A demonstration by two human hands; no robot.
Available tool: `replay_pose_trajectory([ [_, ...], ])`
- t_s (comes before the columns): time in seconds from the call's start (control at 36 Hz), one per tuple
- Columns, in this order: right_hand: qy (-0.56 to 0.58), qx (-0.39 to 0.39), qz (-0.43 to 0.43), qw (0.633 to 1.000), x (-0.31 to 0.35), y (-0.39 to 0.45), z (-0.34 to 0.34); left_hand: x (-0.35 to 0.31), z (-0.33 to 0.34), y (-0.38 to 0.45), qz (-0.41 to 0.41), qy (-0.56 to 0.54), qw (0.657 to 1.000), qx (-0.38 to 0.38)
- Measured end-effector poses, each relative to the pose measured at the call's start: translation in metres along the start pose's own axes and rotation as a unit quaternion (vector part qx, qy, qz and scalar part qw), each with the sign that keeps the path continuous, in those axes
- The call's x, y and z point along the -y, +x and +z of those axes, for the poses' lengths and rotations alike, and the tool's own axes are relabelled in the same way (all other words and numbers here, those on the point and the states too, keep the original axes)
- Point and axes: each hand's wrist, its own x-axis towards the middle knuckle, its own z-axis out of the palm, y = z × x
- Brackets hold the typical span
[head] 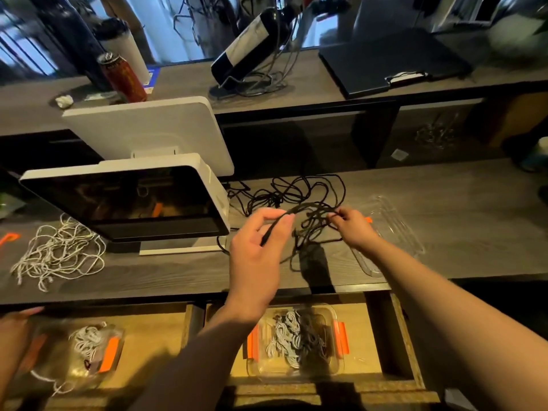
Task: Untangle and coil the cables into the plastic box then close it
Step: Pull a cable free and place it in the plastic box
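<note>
A tangled black cable lies on the dark wooden counter and rises into both hands. My left hand pinches a straight stretch of it between thumb and fingers. My right hand pinches loops of the same tangle just to the right. A clear plastic box with an orange clip lies on the counter behind my right hand. A tangled white cable lies at the counter's left. Below the counter, a clear box with orange latches holds white and black cables.
A white screen on a stand rises left of my hands. Another person's hand reaches toward a second plastic box with white cable at the lower left. A bottle in a wire holder, a can and a clipboard stand on the rear shelf.
</note>
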Motion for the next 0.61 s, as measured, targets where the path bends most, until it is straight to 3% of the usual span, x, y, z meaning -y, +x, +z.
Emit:
replay_pose_trajectory([
  [0.11,0.012,-0.048,0.046,0.998,-0.010,0.017,-0.021,-0.003,-0.006,0.004,0.015,-0.042,0.998,-0.050],
  [0.22,-0.085,-0.077,-0.006,0.993,0.007,0.015,-0.041,0.010,-0.009,0.015,-0.027,-0.028,0.998,-0.058],
  [0.33,-0.118,0.063,-0.082,0.988,0.046,-0.015,-0.058,0.015,-0.003,0.023,-0.053,-0.004,0.998,-0.043],
  [0.44,-0.052,0.194,-0.132,0.971,0.069,-0.050,-0.058,0.014,0.007,0.025,-0.084,0.010,0.996,-0.002],
  [0.53,0.050,0.200,-0.161,0.965,0.075,-0.070,-0.053,0.015,0.013,0.025,-0.115,-0.009,0.993,0.017],
  [0.61,0.129,0.154,-0.170,0.965,0.077,-0.086,-0.048,0.018,0.017,0.028,-0.161,-0.036,0.986,-0.011],
])
